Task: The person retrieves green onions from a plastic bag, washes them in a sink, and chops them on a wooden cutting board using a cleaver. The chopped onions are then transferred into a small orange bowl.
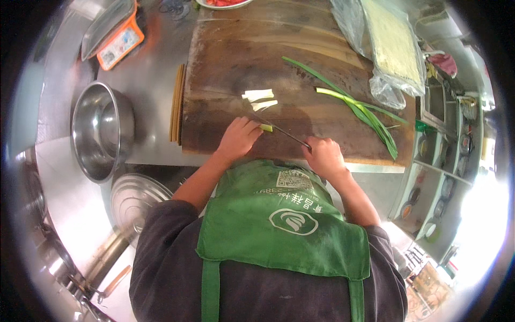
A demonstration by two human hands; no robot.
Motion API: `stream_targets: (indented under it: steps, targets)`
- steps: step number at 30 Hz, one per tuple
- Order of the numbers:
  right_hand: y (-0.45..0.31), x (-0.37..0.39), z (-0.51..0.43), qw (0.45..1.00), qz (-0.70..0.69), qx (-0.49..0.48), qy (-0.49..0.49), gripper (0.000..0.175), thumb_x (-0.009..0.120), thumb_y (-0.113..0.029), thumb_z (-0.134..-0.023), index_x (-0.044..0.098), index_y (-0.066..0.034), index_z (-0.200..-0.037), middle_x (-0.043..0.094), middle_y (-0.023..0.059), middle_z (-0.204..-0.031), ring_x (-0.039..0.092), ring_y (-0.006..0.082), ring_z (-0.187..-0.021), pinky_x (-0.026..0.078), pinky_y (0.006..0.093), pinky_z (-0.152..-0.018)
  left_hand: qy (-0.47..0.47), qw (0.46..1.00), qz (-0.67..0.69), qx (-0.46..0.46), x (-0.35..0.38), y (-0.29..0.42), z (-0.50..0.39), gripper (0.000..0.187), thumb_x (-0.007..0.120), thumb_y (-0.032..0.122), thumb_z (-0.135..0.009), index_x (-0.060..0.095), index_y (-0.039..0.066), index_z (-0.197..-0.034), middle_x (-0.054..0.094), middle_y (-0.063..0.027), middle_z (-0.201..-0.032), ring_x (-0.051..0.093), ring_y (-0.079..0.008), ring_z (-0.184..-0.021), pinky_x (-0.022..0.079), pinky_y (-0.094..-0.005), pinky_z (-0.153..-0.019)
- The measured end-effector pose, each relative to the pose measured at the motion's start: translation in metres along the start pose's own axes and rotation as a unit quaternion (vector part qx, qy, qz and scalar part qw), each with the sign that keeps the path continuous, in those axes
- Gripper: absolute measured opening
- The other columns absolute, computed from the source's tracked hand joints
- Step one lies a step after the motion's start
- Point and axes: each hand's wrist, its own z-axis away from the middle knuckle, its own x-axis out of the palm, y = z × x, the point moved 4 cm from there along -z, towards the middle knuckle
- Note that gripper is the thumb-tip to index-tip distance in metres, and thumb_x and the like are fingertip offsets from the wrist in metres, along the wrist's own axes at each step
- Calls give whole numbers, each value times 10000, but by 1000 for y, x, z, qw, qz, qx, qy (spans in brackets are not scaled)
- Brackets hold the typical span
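On a large wooden cutting board (225,52), my right hand (326,155) grips the handle of a kitchen knife (287,134), seen nearly edge-on. The blade reaches up and left, close to the fingertips of my left hand (240,135). Those fingers press on a short pale-green piece of scallion (266,127), mostly hidden beneath them. Just beyond the knife tip lie several split white scallion pieces (259,95). Farther right, long scallion stalks with green leaves (368,114) rest across the board.
A steel bowl (100,131) stands at the left, with an orange-edged scale (122,44) behind it. Wooden sticks (176,104) line the board's left edge. A plastic-wrapped pale slab (392,40) lies at the far right corner. A round metal lid (136,201) sits below left.
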Motion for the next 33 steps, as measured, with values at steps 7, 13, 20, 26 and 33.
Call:
stream_targets:
  steps: [7,13,20,26,33]
  targets:
    - [-5,-7,-10,997,41,-25,-53,194,634,-248,-897,707,-75,-945,692,196,-789,668,424,-753,544,524,-709,120,991,10,-65,3,9,13,201,743,53,-717,709,95,-911,662,-17,-994,618,-258,-904,531,-393,-750]
    - [-9,-5,-18,993,70,-29,-94,203,617,-250,-909,700,-67,-936,690,210,-810,665,429,-770,538,532,-715,140,987,4,-79,0,12,13,225,740,24,-687,713,89,-901,673,-11,-971,626,-251,-890,547,-380,-762]
    - [-18,-16,-23,993,50,-44,-96,227,618,-257,-910,667,-40,-866,675,231,-796,654,449,-777,531,550,-731,150,985,7,-90,0,11,16,224,741,29,-686,725,106,-895,677,2,-964,631,-234,-882,558,-358,-766]
    - [-15,-9,-26,983,86,-37,-156,244,577,-266,-952,673,-42,-953,689,241,-830,685,441,-831,556,533,-767,142,985,5,-95,3,10,19,139,720,102,-759,717,103,-898,665,-1,-966,630,-223,-892,538,-357,-755]
    - [-28,35,-37,988,63,-14,-141,267,599,-263,-936,665,-10,-885,682,260,-827,680,458,-805,556,543,-757,114,988,7,-100,8,8,24,148,710,102,-764,727,101,-911,657,-24,-944,612,-229,-857,523,-361,-737]
